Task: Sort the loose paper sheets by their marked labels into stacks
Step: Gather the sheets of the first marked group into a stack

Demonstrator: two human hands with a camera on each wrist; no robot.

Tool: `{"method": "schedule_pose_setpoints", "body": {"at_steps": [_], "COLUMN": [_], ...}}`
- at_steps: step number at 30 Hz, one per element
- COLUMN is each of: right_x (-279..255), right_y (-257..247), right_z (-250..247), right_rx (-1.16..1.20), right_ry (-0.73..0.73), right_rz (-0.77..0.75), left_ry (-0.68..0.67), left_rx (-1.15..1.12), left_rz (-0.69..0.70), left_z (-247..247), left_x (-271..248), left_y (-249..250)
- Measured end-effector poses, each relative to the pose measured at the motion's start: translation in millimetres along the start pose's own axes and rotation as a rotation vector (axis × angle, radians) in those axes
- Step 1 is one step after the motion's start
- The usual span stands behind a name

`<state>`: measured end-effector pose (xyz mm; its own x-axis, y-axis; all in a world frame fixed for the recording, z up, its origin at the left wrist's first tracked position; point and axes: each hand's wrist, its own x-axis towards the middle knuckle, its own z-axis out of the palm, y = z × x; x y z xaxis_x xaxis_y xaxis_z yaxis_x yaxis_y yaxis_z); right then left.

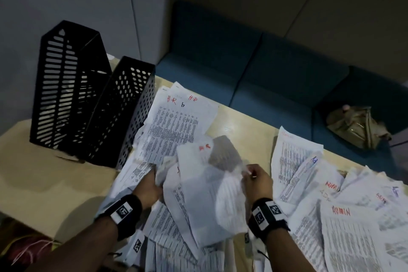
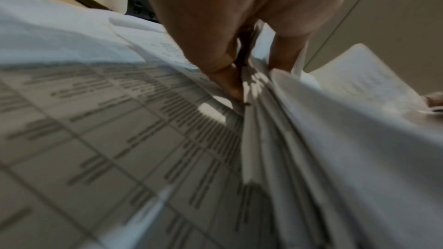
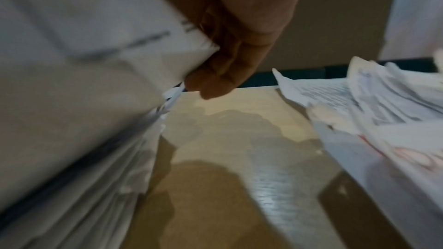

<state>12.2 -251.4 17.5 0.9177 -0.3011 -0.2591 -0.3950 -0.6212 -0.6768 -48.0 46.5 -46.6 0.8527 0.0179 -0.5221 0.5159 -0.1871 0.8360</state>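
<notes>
Printed white sheets cover the beige table (image 1: 44,174). A stack marked "H.R" (image 1: 176,121) in red lies at the back centre, beside the black holders. Sheets marked "ADMIN" (image 1: 344,227) lie at the right. Between them I hold up a blurred bundle of sheets (image 1: 207,187), its top one marked in red. My left hand (image 1: 150,185) grips the bundle's left edge, fingers (image 2: 227,80) pressed among the pages. My right hand (image 1: 256,179) pinches the bundle's upper right edge (image 3: 134,60) between thumb and fingers (image 3: 215,75).
Two black perforated file holders (image 1: 88,104) stand at the back left of the table. A blue sofa (image 1: 265,73) with a tan bag (image 1: 357,126) runs behind the table. More loose sheets (image 1: 176,245) lie under my wrists. Bare tabletop shows between the piles (image 3: 239,139).
</notes>
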Motion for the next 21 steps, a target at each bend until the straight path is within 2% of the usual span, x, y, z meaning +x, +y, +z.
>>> {"method": "schedule_pose_setpoints", "body": {"at_steps": [3, 6, 9, 12, 16, 17, 19, 21], "right_x": [8.1, 9.6, -0.8, -17.4, -16.9, -14.8, -12.1, -11.1], "right_y": [14.2, 39.4, 53.9, 45.6, 30.9, 28.9, 21.7, 15.8], "right_z": [-25.7, -51.0, -54.9, -40.3, -9.0, -3.5, 2.8, 3.9], "right_rx": [0.113, 0.071, -0.023, -0.154, -0.347, -0.379, -0.371, -0.354], "right_ry": [0.205, 0.249, 0.147, -0.067, -0.132, -0.155, -0.189, -0.17], "right_rz": [0.107, 0.165, 0.121, -0.007, -0.222, -0.228, -0.144, -0.095], "left_ry": [-0.031, -0.022, -0.025, -0.014, 0.003, -0.004, -0.015, -0.043], "left_rx": [0.038, 0.054, 0.056, 0.022, 0.004, -0.002, -0.003, -0.023], "left_rz": [0.026, 0.078, 0.116, 0.08, 0.002, 0.004, 0.029, 0.061], "left_z": [-3.2, -0.4, 2.7, 3.7, 6.9, 7.5, 8.3, 9.5], "left_x": [6.9, -1.0, -5.1, -4.1, -2.7, -4.2, -10.3, -17.3], "left_y": [-7.7, 3.7, 11.8, 8.9, 8.1, 10.2, 16.9, 22.4]}}
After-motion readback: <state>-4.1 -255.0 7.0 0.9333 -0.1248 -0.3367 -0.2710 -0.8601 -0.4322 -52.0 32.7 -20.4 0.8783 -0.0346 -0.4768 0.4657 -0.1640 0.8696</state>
